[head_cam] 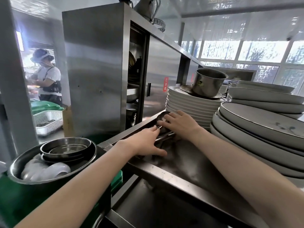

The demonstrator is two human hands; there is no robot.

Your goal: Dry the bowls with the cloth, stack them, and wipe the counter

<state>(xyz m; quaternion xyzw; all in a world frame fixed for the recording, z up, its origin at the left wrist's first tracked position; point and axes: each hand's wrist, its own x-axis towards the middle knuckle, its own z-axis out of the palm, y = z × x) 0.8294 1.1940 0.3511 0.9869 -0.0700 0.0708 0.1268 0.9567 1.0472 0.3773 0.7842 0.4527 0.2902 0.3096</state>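
Note:
My right hand (pixel 179 123) reaches across the steel counter (pixel 189 163) and lies over a small dark steel dish (pixel 162 116) at its far edge, fingers curled on the rim. Just left of it, my left hand (pixel 146 143) rests on the counter with the thumb spread, its fingertips touching thin metal utensils (pixel 166 136) lying there. To the left, a big steel basin (pixel 18 163) holds white bowls (pixel 49 171) lying on their sides and a nest of steel bowls (pixel 67 149). No cloth is in view.
A stack of white plates (pixel 189 104) with a steel pot (pixel 209 83) on top stands right behind my right hand. Large grey plates (pixel 263 137) are piled at the right. A steel cabinet (pixel 95 71) rises behind the counter. Another person (pixel 47 79) works at the far left.

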